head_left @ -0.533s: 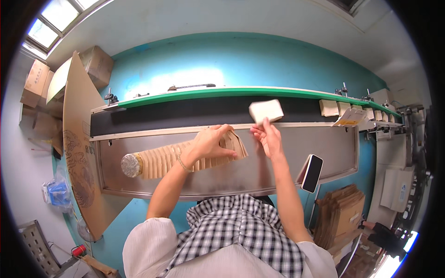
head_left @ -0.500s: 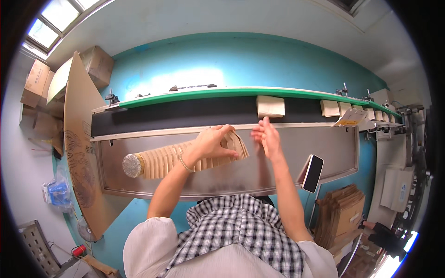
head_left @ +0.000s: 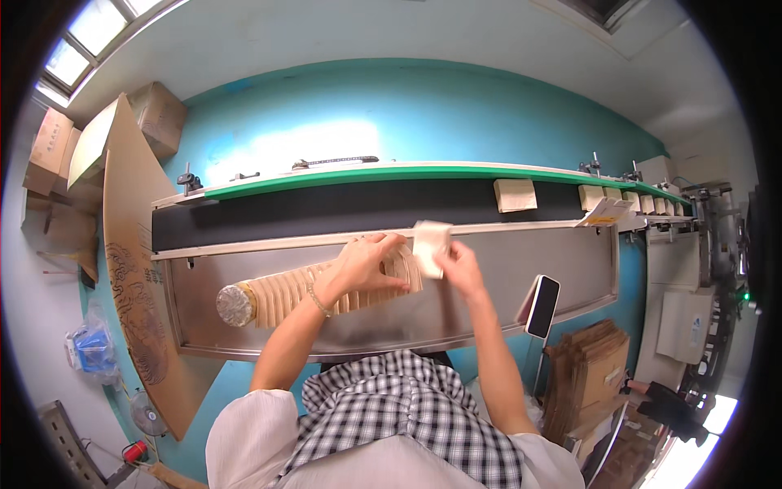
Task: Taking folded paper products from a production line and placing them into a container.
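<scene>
On the metal tray (head_left: 481, 306) lies a long row of tan folded paper packets (head_left: 287, 297), standing on edge side by side. A round, clear-wrapped roll or jar (head_left: 236, 305) sits against its left end. My left hand (head_left: 362, 267) wraps over the right end of the row, fingers on the far side and thumb on the near side. Just right of it, my right hand (head_left: 461, 269) pinches a single cream folded paper packet (head_left: 432, 248), slightly blurred, held upright by the row's end. Another paper packet (head_left: 515, 196) rests on the black conveyor belt (head_left: 350, 216).
More packets (head_left: 590, 197) line the belt at the right, beside a white-and-yellow card (head_left: 607, 213). A phone (head_left: 543, 306) stands on a holder at the tray's near right edge. A tall cardboard sheet (head_left: 134, 285) borders the left; flattened cartons (head_left: 588, 367) stand lower right.
My right hand, empty before, now holds a packet and has come down and left from the belt. The packet on the belt now sits farther right than the one seen earlier.
</scene>
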